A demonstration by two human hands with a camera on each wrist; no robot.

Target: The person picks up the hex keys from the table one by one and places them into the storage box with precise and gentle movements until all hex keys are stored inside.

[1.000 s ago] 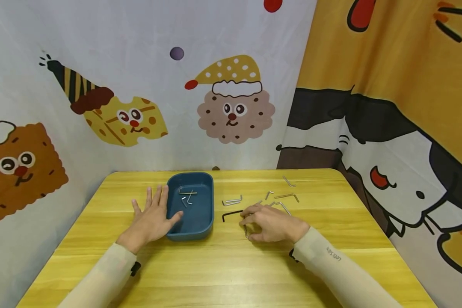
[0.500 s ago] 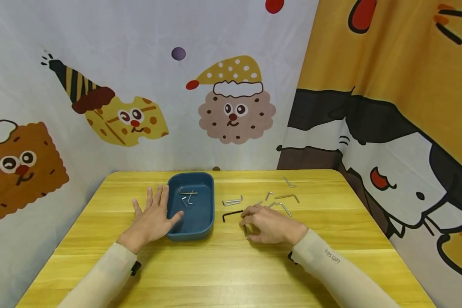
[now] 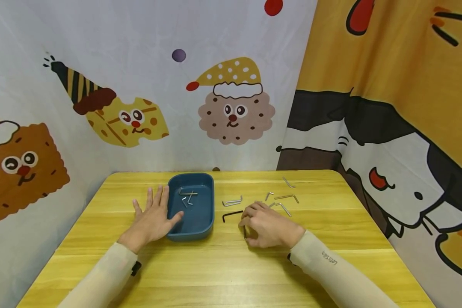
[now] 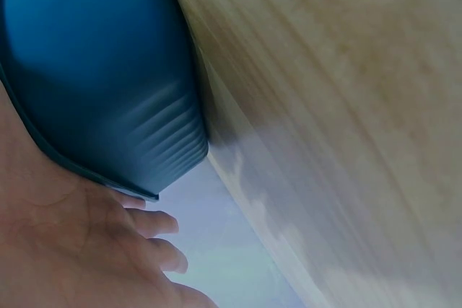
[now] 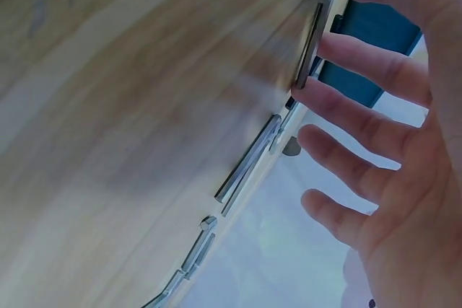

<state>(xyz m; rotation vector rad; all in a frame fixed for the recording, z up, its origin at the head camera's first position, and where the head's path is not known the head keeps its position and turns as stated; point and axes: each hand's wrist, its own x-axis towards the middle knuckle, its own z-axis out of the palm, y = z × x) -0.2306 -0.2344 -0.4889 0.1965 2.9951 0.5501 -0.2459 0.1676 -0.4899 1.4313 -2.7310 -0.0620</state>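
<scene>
My left hand (image 3: 152, 220) lies with straight, spread fingers against the left side of a blue tray (image 3: 211, 214), its thumb reaching over the rim. In the left wrist view the palm meets the tray's edge. Inside the tray are several hex keys (image 3: 188, 193). My right hand (image 3: 271, 224) holds a hex key (image 5: 310, 45) on the table between thumb and fingertips; the thumb is at one end, the index and middle fingers towards the other. Its ring and little fingers stay off it. A black hex key (image 3: 232, 213) lies just left of the right fingertips.
Two silver hex keys (image 3: 232, 201) lie right of the tray. Several more, among them a bronze-toned hex key (image 3: 286, 196), are scattered beyond the right hand. One silver hex key (image 3: 288, 182) is near the table's back edge. A printed curtain (image 3: 138, 42) hangs behind the table.
My right hand has shifted slightly nearer and to the left, its thumb moving down along the hex key. A key behind its fingers is now covered. The left hand and tray stay put.
</scene>
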